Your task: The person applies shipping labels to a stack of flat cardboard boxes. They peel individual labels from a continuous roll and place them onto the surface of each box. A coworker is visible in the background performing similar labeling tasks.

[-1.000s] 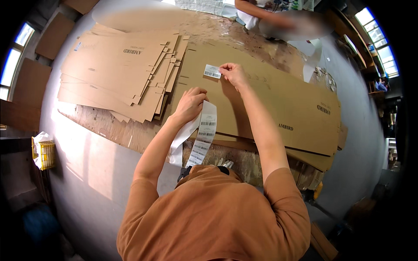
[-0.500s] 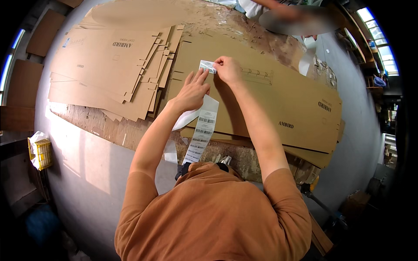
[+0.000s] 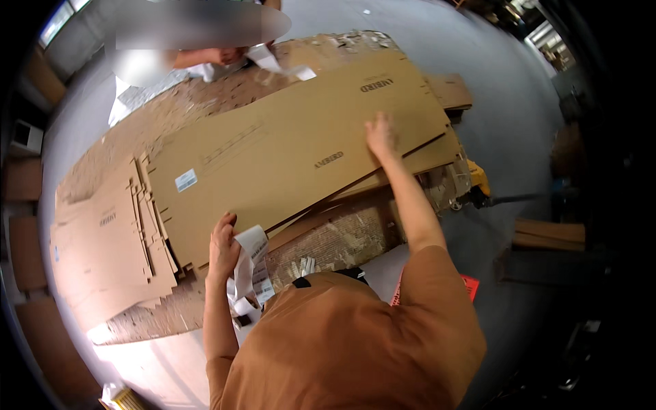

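The label (image 3: 186,180) is now sitting stuck at nine o'clock on the top cardboard sheet (image 3: 301,157); the right hand (image 3: 380,135) is pressing flat, open, while the left hand (image 3: 223,247) is apparently gripping the label strip (image 3: 247,268).

Flattened carton sheet (image 3: 301,150) — plain tan-brown, with dark printed lettering near its middle and its far end, and a small white label (image 3: 185,180) with dark print near its left end. Label strip (image 3: 247,263) at the sheet's near edge is white with grey-black print; the stack of cut cardboard (image 3: 109,246) left of the sheet is the same tan. Below the sheet — orange-brown shirt (image 3: 342,348); right of it, grey floor (image 3: 519,130) and a yellow pallet-jack part (image 3: 477,179).
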{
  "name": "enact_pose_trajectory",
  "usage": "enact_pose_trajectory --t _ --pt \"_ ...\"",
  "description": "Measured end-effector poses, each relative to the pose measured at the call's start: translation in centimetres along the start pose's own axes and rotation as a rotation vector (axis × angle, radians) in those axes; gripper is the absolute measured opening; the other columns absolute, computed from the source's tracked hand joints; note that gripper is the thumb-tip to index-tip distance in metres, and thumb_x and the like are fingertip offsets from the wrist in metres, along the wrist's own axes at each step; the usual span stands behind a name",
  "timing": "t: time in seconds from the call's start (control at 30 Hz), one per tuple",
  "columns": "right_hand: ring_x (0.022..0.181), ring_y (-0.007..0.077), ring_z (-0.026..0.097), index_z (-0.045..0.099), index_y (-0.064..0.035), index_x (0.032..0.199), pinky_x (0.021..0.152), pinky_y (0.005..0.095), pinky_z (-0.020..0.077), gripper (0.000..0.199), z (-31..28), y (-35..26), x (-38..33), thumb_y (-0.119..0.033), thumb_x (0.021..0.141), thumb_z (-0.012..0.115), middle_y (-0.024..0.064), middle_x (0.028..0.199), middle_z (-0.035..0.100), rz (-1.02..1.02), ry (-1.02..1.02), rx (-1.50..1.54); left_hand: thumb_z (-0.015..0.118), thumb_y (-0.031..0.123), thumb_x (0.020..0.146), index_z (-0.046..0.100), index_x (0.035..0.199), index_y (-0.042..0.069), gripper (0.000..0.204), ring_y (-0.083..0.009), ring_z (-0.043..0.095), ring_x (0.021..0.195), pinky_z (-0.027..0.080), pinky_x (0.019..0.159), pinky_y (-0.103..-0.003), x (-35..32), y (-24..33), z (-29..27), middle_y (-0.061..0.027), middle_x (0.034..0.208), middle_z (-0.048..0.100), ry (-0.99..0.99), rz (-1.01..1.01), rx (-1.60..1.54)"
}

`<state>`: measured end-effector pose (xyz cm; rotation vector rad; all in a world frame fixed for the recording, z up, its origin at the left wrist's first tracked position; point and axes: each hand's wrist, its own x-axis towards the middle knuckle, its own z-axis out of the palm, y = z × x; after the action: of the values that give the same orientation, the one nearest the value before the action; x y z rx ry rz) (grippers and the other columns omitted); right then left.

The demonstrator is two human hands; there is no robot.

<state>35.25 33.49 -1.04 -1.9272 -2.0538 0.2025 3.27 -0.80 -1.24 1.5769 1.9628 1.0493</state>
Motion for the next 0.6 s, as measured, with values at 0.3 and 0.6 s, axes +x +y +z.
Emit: enact_pose_trajectory --t 0.3,0.6 --pt "0.133 0.0324 0.03 0.038 -0.0019 0.135 0.108 0.0466 0.0259 0.056 -7.5 19.5 6.3 -0.036 0.093 0.053 0.0167 0.142 0.035 0.36 0.024 -0.173 0.05 -0.01 0.073 0.049 0.069 -0.006 0.005 -0.0346 0.041 0.13 0.039 0.102 -0.041 -0.3 1.8 4.3 -0.0188 0.125 0.054 0.157 -0.152 0.008" --pt "0.128 0.0335 0.039 0.046 0.0022 0.129 0.107 0.0454 0.0266 0.053 -7.6 20.6 9.4 -0.033 0.091 0.056 0.0223 0.132 0.046 0.311 -0.063 -0.239 0.057 -0.006 0.078 0.052 0.07 -0.007 0.009 -0.0324 0.044 0.129 0.044 0.098 -0.037 -0.1 3.0 4.5 -0.0185 0.124 0.055 0.21 -0.225 0.014"
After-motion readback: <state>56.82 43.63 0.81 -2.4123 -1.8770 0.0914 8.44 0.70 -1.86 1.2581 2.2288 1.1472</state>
